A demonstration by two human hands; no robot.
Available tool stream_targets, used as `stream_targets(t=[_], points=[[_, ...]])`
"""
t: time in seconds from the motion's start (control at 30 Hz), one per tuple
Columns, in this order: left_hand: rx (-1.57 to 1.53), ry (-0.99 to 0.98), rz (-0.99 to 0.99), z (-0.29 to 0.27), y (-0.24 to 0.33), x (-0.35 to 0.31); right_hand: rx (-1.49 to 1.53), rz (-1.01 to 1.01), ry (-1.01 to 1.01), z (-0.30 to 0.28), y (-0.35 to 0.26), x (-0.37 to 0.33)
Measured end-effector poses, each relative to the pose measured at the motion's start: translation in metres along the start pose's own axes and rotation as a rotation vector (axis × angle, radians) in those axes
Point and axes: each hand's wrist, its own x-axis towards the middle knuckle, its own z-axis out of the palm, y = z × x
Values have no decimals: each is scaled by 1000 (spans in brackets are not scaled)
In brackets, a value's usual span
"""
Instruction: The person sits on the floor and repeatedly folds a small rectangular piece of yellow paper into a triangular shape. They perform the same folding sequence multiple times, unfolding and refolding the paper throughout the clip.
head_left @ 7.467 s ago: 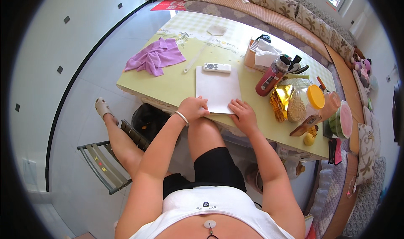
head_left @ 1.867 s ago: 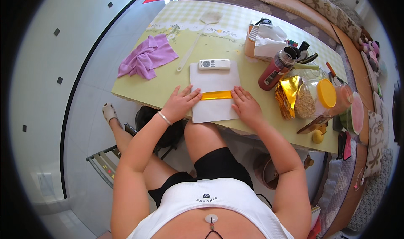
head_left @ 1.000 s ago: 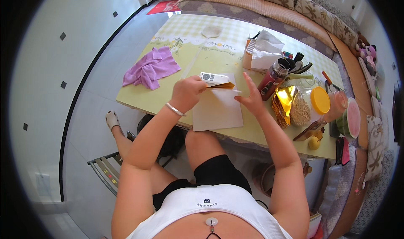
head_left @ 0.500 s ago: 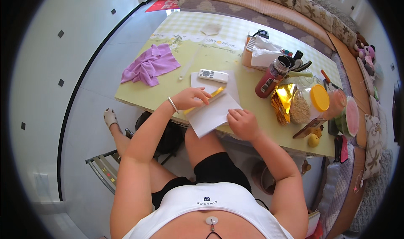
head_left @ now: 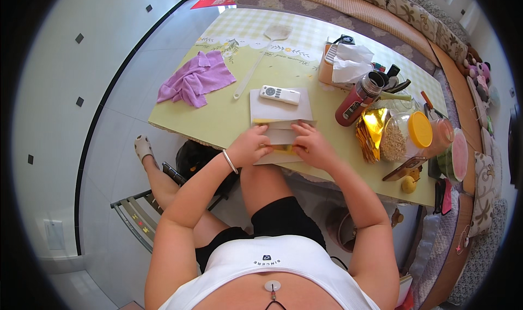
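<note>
A white sheet of paper with gold bands (head_left: 281,136) is bent into a curled shape at the near edge of the table. My left hand (head_left: 251,145) pinches its left side, with the fingers closed on the edge. On the opposite side my right hand (head_left: 314,146) grips the right edge between thumb and fingers. Behind the sheet lies a flat stack of white paper (head_left: 264,107), with a white remote control (head_left: 280,94) on top. Part of the bent sheet is hidden behind my fingers.
A purple cloth (head_left: 197,80) and a long pale spatula (head_left: 256,73) lie at the left. To the right stand a tissue box (head_left: 329,64), a red thermos (head_left: 354,105), gold foil sheets (head_left: 371,133), a yellow-lidded jar (head_left: 396,138), a phone (head_left: 404,169) and a cut watermelon (head_left: 458,154).
The sheet, tilted and open before, is now turned square to me and bent. My left hand has come down to its left edge, and both hands now pinch its sides.
</note>
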Motion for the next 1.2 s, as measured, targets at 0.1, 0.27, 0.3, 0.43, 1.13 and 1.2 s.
stream_targets(t=[0.1,0.27,0.3,0.43,1.13,1.2], points=[[-217,-25,-175,6,-23,6,292,271,42,1,21,4],[-102,86,-386,6,-18,24,271,553,197,7,33,9],[-19,133,-381,11,-17,28,205,556,244,10,34,9],[236,221,-401,23,-7,41,12,576,385,27,38,10],[468,-70,-16,54,27,10,-161,541,455,38,32,13],[493,-55,-1,57,24,10,-173,562,437,37,31,13]])
